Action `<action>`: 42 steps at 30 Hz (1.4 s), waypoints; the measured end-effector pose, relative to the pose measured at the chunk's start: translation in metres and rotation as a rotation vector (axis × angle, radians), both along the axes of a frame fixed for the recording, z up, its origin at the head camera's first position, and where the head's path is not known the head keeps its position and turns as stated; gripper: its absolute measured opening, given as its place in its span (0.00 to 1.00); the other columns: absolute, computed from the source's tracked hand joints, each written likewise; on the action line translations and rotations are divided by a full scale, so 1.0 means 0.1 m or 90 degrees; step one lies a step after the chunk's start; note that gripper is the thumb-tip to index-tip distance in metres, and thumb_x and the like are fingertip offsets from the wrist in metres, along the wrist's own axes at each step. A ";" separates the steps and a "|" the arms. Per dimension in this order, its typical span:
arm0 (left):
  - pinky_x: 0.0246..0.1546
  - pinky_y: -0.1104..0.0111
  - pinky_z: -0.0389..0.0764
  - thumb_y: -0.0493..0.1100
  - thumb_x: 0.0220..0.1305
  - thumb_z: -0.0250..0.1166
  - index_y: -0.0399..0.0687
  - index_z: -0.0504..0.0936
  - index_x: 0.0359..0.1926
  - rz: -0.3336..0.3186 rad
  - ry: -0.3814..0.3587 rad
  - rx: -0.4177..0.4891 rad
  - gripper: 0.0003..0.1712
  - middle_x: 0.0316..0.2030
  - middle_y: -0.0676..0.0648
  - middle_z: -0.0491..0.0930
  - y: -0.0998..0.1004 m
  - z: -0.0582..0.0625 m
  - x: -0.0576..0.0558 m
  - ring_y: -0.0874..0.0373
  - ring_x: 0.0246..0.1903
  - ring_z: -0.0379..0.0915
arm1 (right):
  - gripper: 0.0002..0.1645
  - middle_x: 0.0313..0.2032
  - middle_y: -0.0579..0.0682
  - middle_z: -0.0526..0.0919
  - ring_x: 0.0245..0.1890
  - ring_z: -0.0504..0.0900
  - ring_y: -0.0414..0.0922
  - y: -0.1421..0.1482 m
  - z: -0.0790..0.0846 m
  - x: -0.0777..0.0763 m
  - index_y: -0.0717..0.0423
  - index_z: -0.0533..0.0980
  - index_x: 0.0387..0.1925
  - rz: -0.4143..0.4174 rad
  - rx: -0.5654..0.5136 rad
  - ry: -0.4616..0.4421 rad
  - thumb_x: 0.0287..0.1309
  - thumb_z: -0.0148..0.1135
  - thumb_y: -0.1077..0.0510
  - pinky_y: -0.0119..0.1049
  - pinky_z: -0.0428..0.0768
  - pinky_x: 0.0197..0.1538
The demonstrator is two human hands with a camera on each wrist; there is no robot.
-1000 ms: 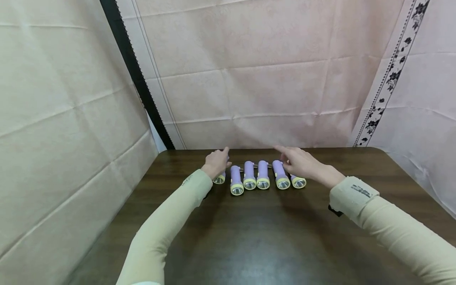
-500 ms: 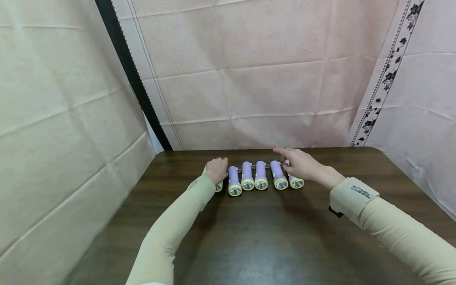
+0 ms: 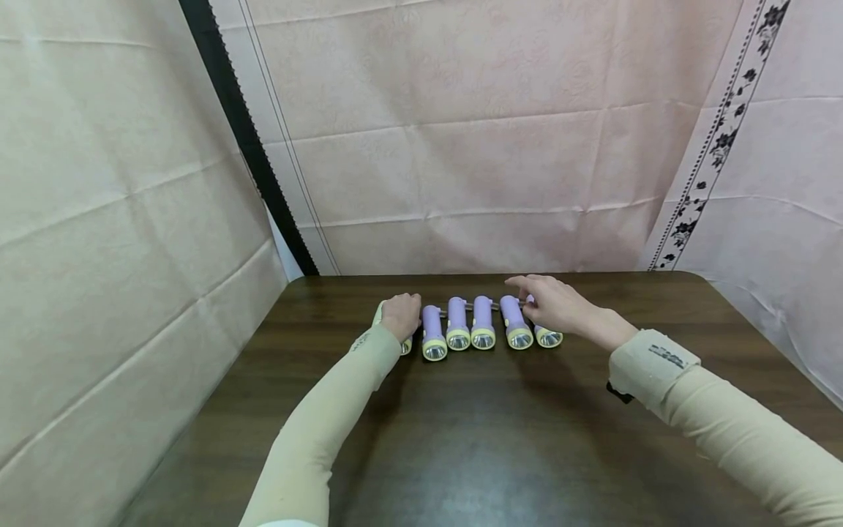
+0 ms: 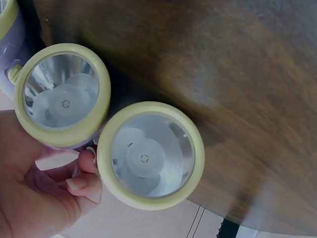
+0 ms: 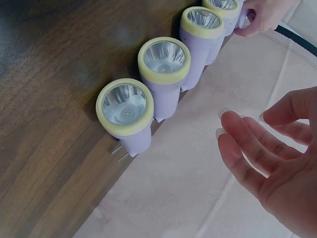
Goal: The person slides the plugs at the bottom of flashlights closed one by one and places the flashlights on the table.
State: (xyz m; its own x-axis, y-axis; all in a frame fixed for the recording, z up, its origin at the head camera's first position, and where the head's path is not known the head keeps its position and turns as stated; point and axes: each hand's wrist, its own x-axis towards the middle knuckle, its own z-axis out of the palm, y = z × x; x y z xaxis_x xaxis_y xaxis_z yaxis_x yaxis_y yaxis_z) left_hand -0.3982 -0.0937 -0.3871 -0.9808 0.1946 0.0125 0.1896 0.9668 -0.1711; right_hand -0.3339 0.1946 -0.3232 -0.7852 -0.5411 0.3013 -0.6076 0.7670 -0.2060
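Note:
Purple flashlights with pale-yellow rims lie in a row near the table's far edge, lenses facing me. My left hand (image 3: 401, 316) has curled fingers at the row's left end and appears to grip the leftmost flashlight (image 4: 151, 203); its body and my thumb are hidden. The neighbouring flashlight (image 4: 62, 135) sits close beside those fingers. My right hand (image 3: 555, 302) hovers over the right end, fingers loosely bent, holding nothing. In the right wrist view, it stands apart from the rightmost flashlight (image 5: 136, 144), which shows two metal prongs. A middle flashlight (image 3: 483, 315) lies between the hands.
The dark wooden table (image 3: 461, 454) extends toward me. Pale cloth (image 3: 494, 168) hangs behind its far edge, and another cloth (image 3: 118, 256) runs along the left side. A black strip (image 3: 244, 124) marks the back left corner.
My left hand's extended index finger has curled in, and the hand has lowered slightly. A yellow rim now shows on its left. My right index finger has bent a little; that hand stays nearly in place.

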 end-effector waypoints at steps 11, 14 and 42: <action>0.34 0.61 0.83 0.49 0.70 0.56 0.45 0.79 0.50 -0.006 0.018 -0.016 0.16 0.41 0.44 0.85 0.03 -0.02 0.00 0.52 0.39 0.83 | 0.31 0.37 0.53 0.82 0.29 0.74 0.42 0.02 -0.01 0.00 0.60 0.72 0.60 -0.006 0.000 -0.005 0.51 0.54 0.70 0.35 0.71 0.32; 0.35 0.60 0.83 0.49 0.71 0.56 0.45 0.79 0.49 -0.005 0.016 -0.016 0.16 0.41 0.44 0.85 0.03 -0.03 0.00 0.52 0.40 0.83 | 0.31 0.37 0.52 0.82 0.29 0.74 0.42 0.02 -0.02 0.01 0.60 0.72 0.60 -0.009 0.004 -0.005 0.51 0.55 0.70 0.35 0.71 0.32; 0.42 0.60 0.79 0.44 0.67 0.54 0.34 0.73 0.53 0.038 -0.091 0.179 0.19 0.51 0.41 0.76 0.44 0.11 0.16 0.49 0.40 0.78 | 0.25 0.35 0.51 0.81 0.29 0.75 0.41 0.07 -0.01 0.03 0.61 0.76 0.54 0.007 -0.008 -0.002 0.53 0.53 0.70 0.35 0.71 0.32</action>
State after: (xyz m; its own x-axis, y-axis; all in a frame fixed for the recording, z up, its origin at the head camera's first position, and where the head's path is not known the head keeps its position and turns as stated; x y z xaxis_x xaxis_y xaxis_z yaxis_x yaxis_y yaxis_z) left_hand -0.3820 -0.0496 -0.3757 -0.9860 0.1454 -0.0818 0.1342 0.9825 0.1288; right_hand -0.3310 0.2015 -0.3246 -0.7798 -0.5464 0.3056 -0.6157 0.7576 -0.2167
